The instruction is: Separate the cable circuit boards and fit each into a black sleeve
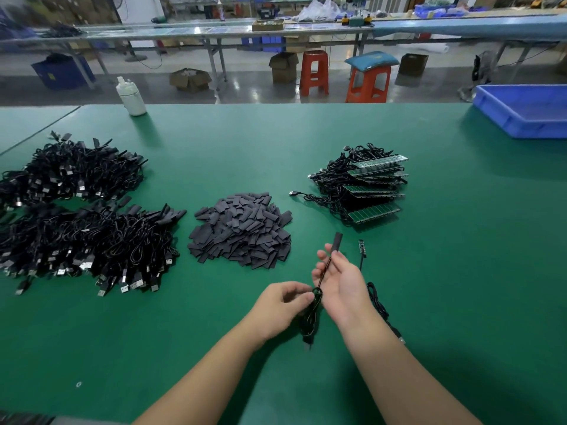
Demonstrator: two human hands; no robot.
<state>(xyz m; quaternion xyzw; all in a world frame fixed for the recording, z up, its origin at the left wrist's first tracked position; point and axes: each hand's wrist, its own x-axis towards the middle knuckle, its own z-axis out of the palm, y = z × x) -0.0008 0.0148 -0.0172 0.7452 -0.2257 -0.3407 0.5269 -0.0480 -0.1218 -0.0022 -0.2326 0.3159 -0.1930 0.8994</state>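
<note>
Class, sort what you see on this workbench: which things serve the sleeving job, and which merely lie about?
Job:
black sleeved cable in both hands
grey-black heap of loose flat sleeves
stack of green circuit-board panels with cables
bare board cable

Lying about:
white plastic bottle
blue plastic crate

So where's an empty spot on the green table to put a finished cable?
Bare green lies between the bottle and the sleeve pile, right of the board stack below the blue bin, and near the front edge left of the arms. The cable heaps crowd the left.
</note>
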